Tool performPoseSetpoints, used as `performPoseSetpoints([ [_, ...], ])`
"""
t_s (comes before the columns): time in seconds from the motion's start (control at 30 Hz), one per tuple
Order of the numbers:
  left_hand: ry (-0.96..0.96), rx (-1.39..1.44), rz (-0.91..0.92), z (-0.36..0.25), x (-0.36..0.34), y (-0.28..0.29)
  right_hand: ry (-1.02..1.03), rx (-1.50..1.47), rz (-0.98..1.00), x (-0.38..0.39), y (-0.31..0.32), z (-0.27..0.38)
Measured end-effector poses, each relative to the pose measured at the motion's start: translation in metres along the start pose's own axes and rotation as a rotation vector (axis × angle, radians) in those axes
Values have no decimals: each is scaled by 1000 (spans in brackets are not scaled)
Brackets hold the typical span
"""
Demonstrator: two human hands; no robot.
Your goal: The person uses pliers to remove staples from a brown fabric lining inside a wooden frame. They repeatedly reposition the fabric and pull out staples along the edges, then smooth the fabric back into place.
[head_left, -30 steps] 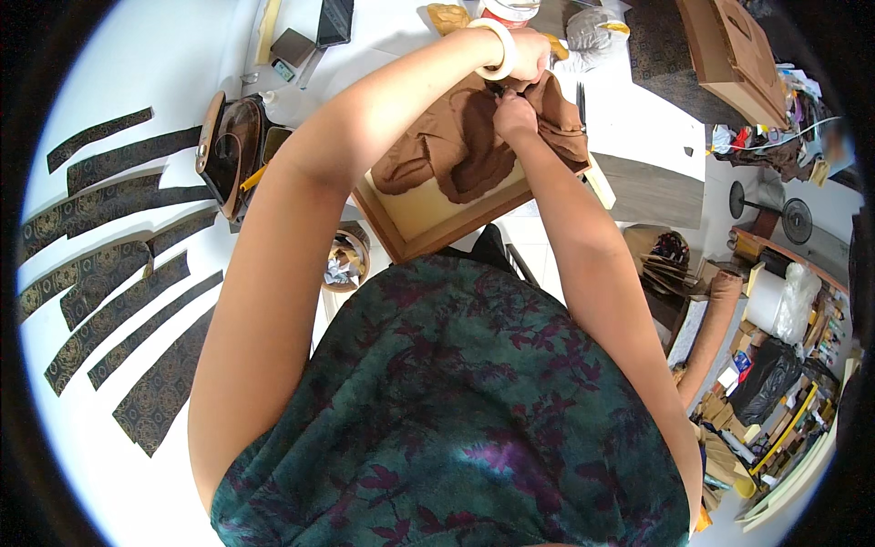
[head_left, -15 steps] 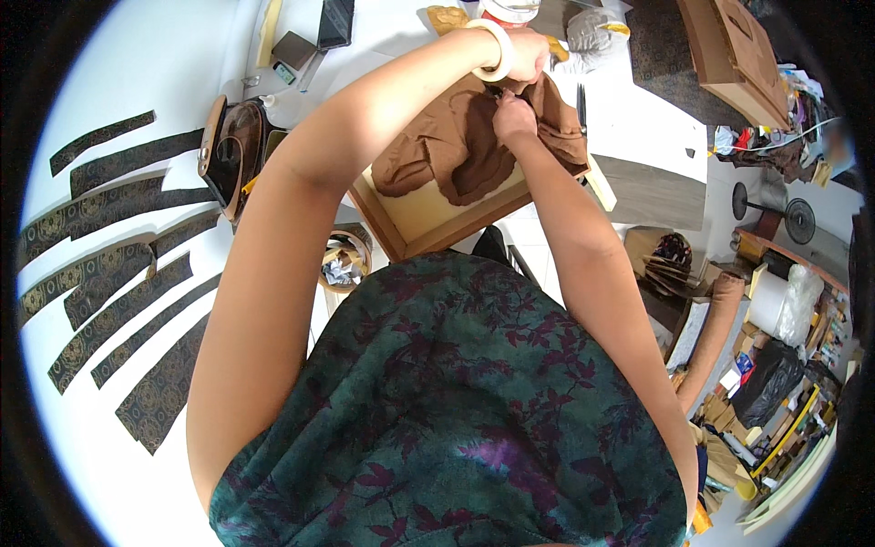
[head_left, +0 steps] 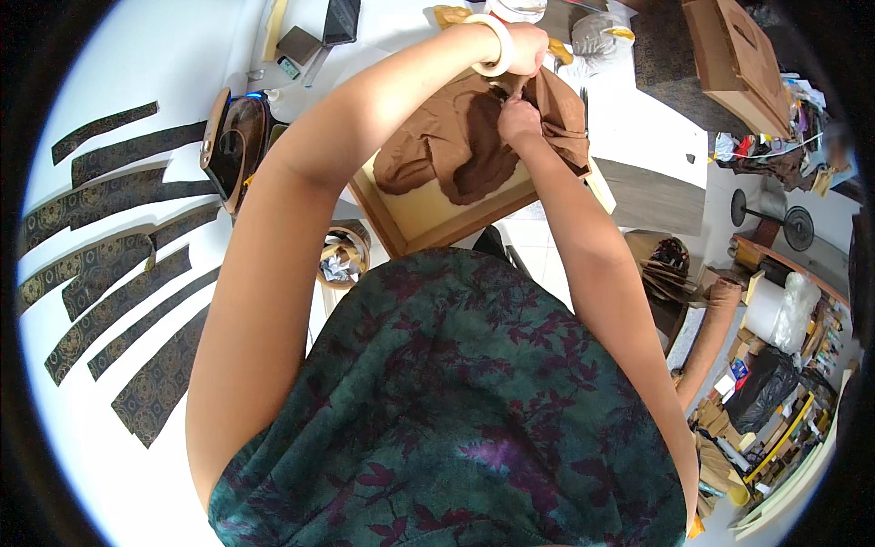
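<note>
A crumpled piece of brown cloth (head_left: 437, 137) lies in a shallow wooden tray (head_left: 436, 240) with a pale bottom. My left hand (head_left: 526, 49), with a cream bangle (head_left: 506, 50) at its wrist, is closed at the cloth's far side. Just nearer to me, my right hand (head_left: 519, 120) has its fingers closed on the same cloth. A narrow brown fold runs up between the two hands. The left fingertips are mostly hidden behind the hand, and folds spread to the right of both hands.
Patterned dark strips (head_left: 118, 205) lie on the white surface at left, near a brown bag (head_left: 239, 141). A waste basket (head_left: 344, 259) stands beside the tray. Beyond are a plastic-wrapped bundle (head_left: 602, 44) and a cardboard box (head_left: 736, 64). A fabric roll (head_left: 709, 333) leans at right.
The hands have shifted slightly, and more of the fold between them shows. Both stay at the brown cloth. The whole view has moved a little.
</note>
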State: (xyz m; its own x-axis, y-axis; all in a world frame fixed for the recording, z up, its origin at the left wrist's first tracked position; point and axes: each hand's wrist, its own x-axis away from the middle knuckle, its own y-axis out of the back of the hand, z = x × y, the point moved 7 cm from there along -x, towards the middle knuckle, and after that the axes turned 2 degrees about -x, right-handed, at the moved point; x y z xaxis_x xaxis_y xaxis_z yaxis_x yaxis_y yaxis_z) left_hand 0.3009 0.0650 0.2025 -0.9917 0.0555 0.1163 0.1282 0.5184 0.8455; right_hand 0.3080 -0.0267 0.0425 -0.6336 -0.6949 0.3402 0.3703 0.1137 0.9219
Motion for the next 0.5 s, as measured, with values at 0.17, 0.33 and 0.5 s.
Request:
performPoseSetpoints([
  [0.17, 39, -91, 28, -6, -2, 1, 46, 47, 49, -14, -10, -4],
  [0.33, 28, -78, 40, -13, 1, 1, 83, 84, 89, -14, -8, 5],
  [0.5, 59, -60, 65, -26, 1, 0, 144, 128, 129, -13, -12, 1],
])
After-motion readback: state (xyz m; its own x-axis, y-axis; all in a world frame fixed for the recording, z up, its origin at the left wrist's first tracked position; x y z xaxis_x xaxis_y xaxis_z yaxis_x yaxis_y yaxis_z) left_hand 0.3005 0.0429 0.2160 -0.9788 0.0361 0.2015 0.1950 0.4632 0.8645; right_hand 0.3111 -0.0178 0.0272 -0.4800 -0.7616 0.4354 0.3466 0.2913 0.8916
